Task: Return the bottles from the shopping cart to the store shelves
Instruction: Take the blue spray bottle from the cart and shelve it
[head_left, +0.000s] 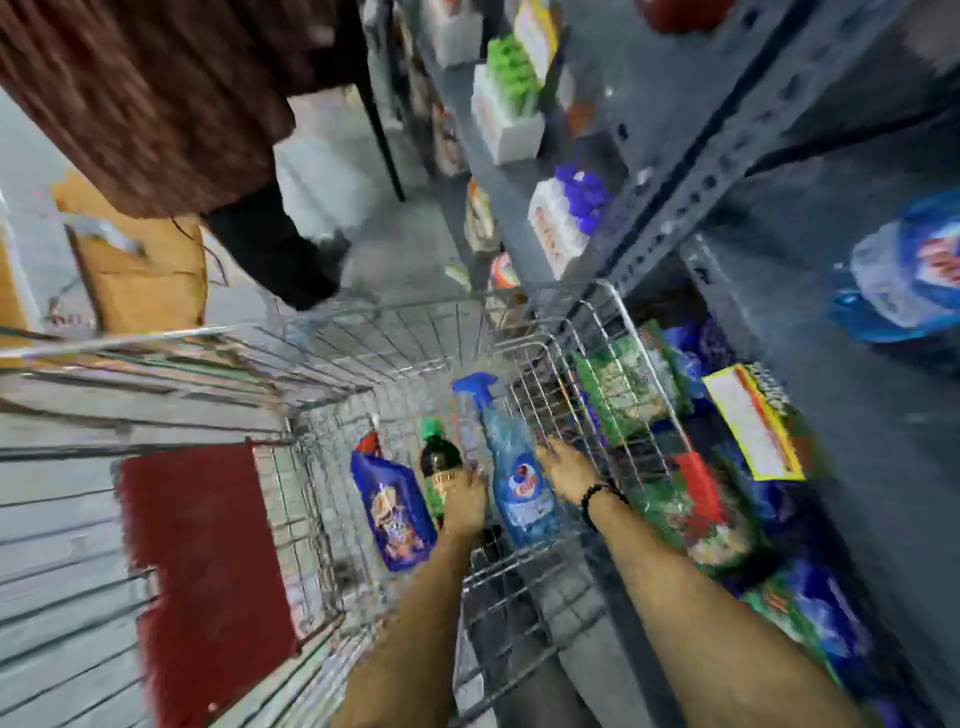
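Down in the wire shopping cart (363, 312) lie a blue trigger spray bottle (519, 483) and a dark bottle (439, 457) with a green cap and green label. My left hand (465, 504) is lowered into the cart, its fingers wrapped over the dark bottle's lower half. My right hand (563, 467), with a black bead bracelet on the wrist, is flat against the right side of the spray bottle, fingers stretched out and not closed around it. A blue pouch (395, 514) lies left of the dark bottle. The picture is motion-blurred.
Grey metal store shelves (675, 171) run along the right, stocked with boxes, packets and bottles, close against the cart's right wall. A person in a brown skirt (156, 93) stands beyond the cart's far end, beside a cardboard box (145, 275). A red flap (208, 561) hangs on the cart's left side.
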